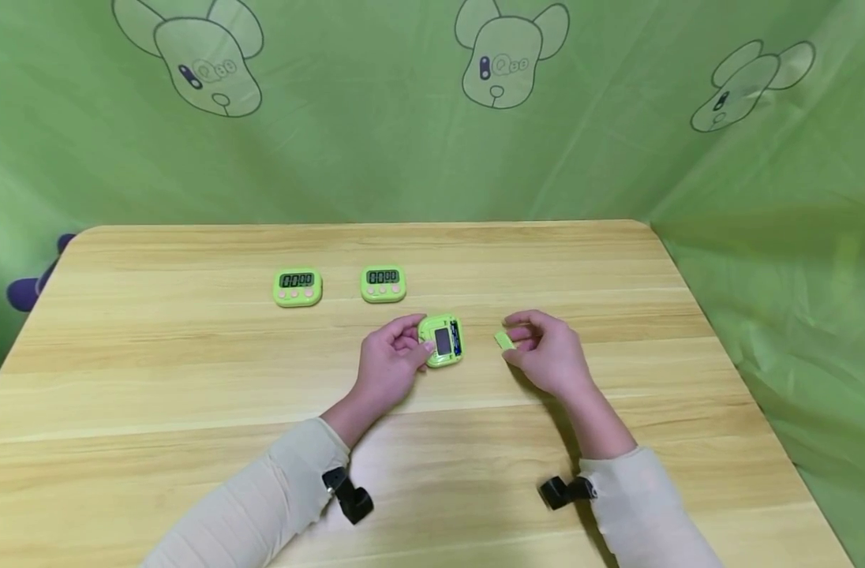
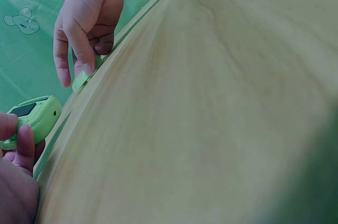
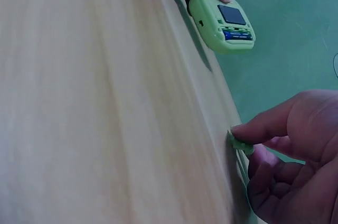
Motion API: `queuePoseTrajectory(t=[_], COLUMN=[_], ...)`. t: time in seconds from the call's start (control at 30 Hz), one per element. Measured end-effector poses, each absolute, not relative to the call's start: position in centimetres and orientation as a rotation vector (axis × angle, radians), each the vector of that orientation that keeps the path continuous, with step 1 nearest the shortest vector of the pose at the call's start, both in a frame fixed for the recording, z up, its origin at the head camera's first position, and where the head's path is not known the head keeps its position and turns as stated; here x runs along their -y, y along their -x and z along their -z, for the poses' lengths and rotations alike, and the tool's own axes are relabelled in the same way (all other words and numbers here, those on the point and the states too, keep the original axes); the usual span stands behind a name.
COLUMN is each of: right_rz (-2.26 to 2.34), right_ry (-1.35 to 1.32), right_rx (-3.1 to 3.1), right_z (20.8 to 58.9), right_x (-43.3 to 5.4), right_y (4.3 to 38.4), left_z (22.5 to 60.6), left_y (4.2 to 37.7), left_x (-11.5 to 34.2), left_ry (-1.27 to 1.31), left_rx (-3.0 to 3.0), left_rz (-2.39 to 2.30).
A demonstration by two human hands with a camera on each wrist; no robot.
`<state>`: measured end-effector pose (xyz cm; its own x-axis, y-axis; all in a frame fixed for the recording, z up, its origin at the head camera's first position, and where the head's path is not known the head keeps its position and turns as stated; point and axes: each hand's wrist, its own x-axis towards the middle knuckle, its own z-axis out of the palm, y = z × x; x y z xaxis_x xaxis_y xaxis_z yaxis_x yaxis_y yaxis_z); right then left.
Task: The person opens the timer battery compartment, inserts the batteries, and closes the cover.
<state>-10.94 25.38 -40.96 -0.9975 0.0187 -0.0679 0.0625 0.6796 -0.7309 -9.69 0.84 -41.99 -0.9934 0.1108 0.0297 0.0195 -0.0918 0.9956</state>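
Observation:
My left hand [image 1: 390, 359] holds a green digital timer [image 1: 441, 341] back side up, thumb over its edge. The timer's battery slot lies uncovered, and a blue battery [image 3: 237, 35] sits in it. Beside the slot is a dark rectangular patch [image 3: 232, 15]. To the right, my right hand [image 1: 549, 353] pinches a small green battery cover [image 1: 503, 340] between thumb and fingers, close above the table and apart from the timer. The left wrist view also shows the cover [image 2: 80, 81] at the fingertips of the right hand [image 2: 90, 18].
Two more green timers, one at left [image 1: 297, 287] and one nearer the middle [image 1: 383, 284], lie face up behind the hands, their displays showing zeros. The wooden table [image 1: 191, 371] ends at a green curtain [image 1: 376, 158]. A purple object [image 1: 24, 293] shows past the left edge.

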Motion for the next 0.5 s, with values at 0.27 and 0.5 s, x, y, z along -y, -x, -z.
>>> queuePoseTrajectory(t=[0.27, 0.5], right_rz=[1.576, 1.876], right_ry=[-0.049, 0.022], right_rx=[-2.668, -2.458], right_z=[41.1, 41.3], right_x=[-25.0, -23.0], right_y=[10.6, 10.5], left_z=[42.1, 42.8], left_y=[9.7, 10.1], left_x=[-0.8, -1.0], left_ry=[-0.154, -0.138], left_rx=[-2.086, -2.080], left_rz=[-2.266, -2.249])
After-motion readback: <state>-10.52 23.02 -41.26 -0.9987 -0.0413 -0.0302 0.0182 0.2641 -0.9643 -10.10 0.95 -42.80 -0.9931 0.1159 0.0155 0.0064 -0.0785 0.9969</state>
